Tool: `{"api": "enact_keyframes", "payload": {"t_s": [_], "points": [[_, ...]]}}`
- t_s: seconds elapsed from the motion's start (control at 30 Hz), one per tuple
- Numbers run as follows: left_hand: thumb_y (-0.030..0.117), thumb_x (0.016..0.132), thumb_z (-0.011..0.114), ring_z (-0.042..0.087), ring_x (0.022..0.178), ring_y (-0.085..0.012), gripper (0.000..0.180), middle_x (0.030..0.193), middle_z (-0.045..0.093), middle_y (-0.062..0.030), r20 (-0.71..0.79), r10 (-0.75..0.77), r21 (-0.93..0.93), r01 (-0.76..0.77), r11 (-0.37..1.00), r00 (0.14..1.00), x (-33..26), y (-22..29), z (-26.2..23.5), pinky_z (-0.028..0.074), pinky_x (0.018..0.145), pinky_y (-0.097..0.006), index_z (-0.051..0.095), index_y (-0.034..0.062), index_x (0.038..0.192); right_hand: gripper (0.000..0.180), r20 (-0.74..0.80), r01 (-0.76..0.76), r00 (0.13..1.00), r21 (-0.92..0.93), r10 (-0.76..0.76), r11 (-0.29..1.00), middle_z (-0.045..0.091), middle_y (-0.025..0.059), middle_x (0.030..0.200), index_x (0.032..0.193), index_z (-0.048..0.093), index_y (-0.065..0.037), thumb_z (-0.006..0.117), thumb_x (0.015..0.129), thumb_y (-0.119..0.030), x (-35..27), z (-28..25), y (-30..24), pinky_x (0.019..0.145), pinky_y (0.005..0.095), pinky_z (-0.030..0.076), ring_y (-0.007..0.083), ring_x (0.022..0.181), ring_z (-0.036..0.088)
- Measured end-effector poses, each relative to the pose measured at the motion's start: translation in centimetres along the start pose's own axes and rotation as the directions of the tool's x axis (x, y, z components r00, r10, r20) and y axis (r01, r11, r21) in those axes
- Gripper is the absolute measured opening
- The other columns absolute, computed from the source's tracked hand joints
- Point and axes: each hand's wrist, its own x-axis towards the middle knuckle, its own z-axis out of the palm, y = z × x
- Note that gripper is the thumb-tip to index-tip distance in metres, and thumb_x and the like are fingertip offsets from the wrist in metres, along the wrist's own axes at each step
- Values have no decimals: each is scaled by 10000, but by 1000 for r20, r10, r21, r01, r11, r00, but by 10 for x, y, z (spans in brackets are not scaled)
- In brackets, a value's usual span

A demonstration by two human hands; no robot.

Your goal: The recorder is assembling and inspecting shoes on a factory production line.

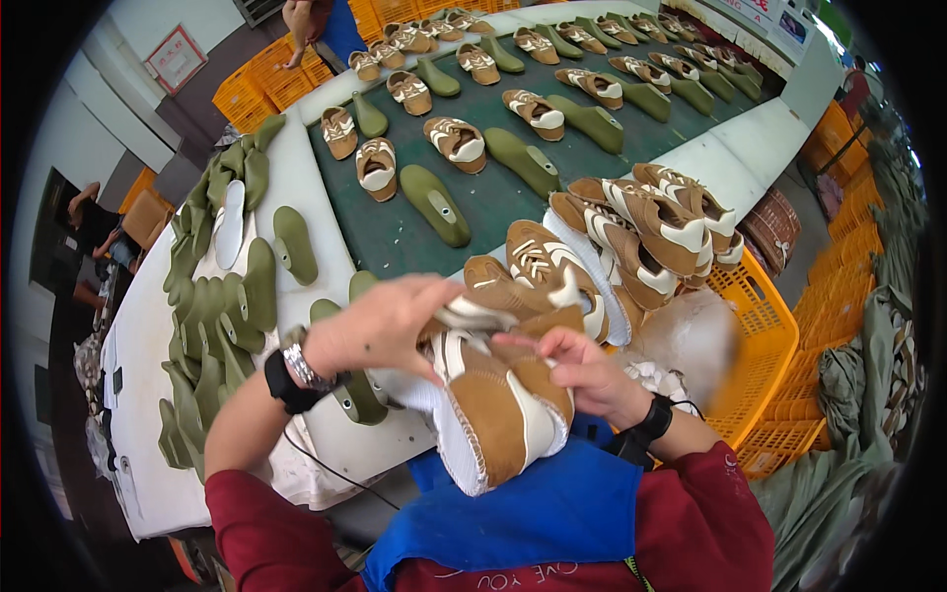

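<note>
A brown and white shoe upper (503, 419) is held upright in front of my blue apron (513, 518), its white stitched underside turned toward me. From the left, my left hand (390, 326) wraps its fingers and thumb round the upper's opening. My right hand (587, 373) pinches the upper's edge on the other side, its fingertips partly hidden. Just beyond the hands, another brown and white shoe upper (543, 261) with white laces rests at the table edge. Right of that, more shoe uppers (661, 222) lie heaped together.
Several olive-green shoe lasts (212, 316) are piled on the white table at left, beside a white insole (230, 225). On the green conveyor belt (404, 252), shoes alternate with lasts. An orange crate (755, 335) stands at right. A person's arm (296, 30) shows at the back.
</note>
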Motion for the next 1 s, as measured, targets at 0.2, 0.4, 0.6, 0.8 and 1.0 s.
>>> {"api": "enact_keyframes", "payload": {"t_s": [0.2,0.4,0.6,0.8,1.0], "points": [[168,581,758,529,952,-331,721,1076,518,-159,-182,222,386,-138,912,958,34,-20,-15,432,827,-391,431,14,1205,227,27,136,988,-631,-154,764,385,153,1377,985,607,-70,680,770,-67,8,2,-46,1016,341,336,230,1245,405],[-9,648,645,382,1224,-352,738,1297,398,-175,-193,87,224,-43,974,977,56,-40,78,353,968,-456,365,121,1318,290,-179,-156,981,-956,-74,247,509,177,1239,1051,610,-61,675,785,-158,-18,-1,-32,939,329,405,282,1139,512],[-44,710,551,353,1242,-381,748,1386,312,-181,-230,73,385,22,923,971,67,-38,79,337,975,-474,318,196,1378,423,-281,-394,877,-885,-390,-250,534,161,1157,1113,578,-84,713,720,-165,-51,28,-78,861,366,449,312,1055,535],[-7,680,568,365,1222,-401,767,1379,309,-209,-316,-134,369,252,895,939,44,-26,91,358,954,-475,325,189,1381,411,17,-338,844,-760,-537,-555,514,104,1033,1086,581,-94,712,708,-187,-27,-10,-67,692,374,473,291,855,547],[61,670,665,371,1227,-386,791,1344,349,-233,-327,-351,154,416,896,877,-22,-9,96,340,1004,-427,302,78,1373,382,55,-356,799,-759,-599,-545,500,106,970,1087,572,-95,689,737,-195,-25,-22,-61,682,371,466,290,847,543]]}}
